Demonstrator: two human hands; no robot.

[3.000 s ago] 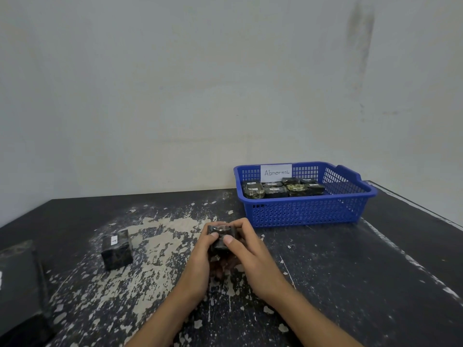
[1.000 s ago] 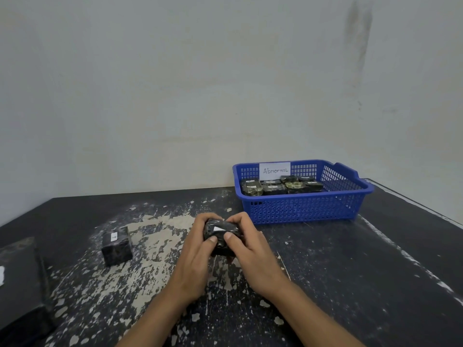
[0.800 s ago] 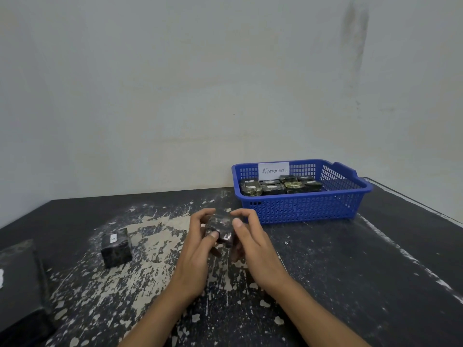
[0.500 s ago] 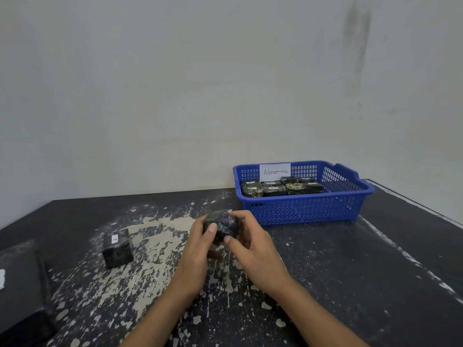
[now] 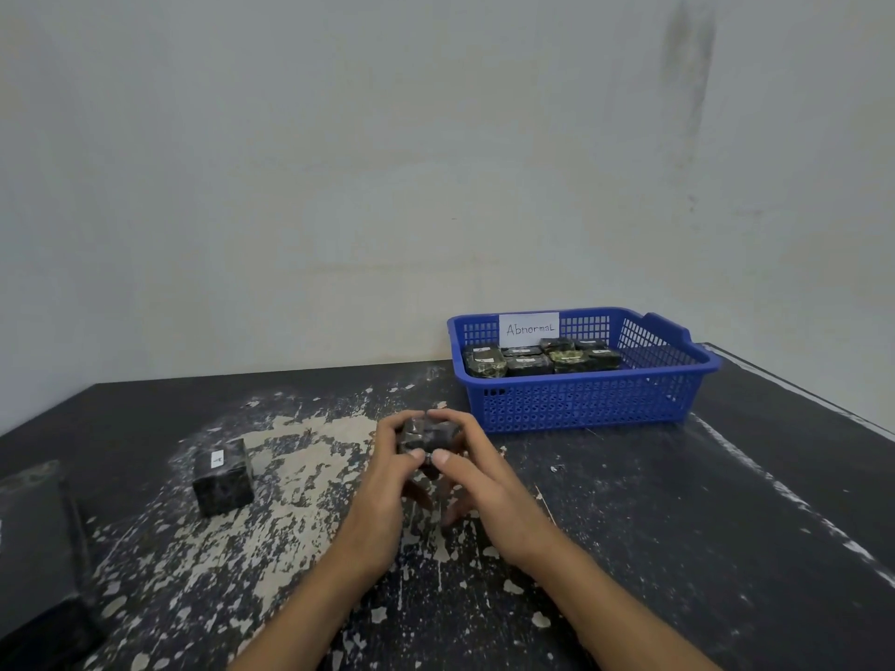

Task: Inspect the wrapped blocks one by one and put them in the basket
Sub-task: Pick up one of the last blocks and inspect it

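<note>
Turning the wrapped block [image 5: 428, 435] over, you now show a dark side where its white label faced up a second ago. Your left hand [image 5: 387, 481] and right hand [image 5: 484, 481] both pinch it above the table [image 5: 678, 525], near-left of the basket [image 5: 581, 404]; the inspection seems unfinished.

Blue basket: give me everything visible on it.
The blue basket is a shallow rectangular tray of perforated, plastic-looking mesh with a solid rim and a raised handle at its right end. It sits level on the black table, toward the far right. A white label reading "Abnormal" stands on its back wall. Dark wrapped blocks fill its left part.
</note>
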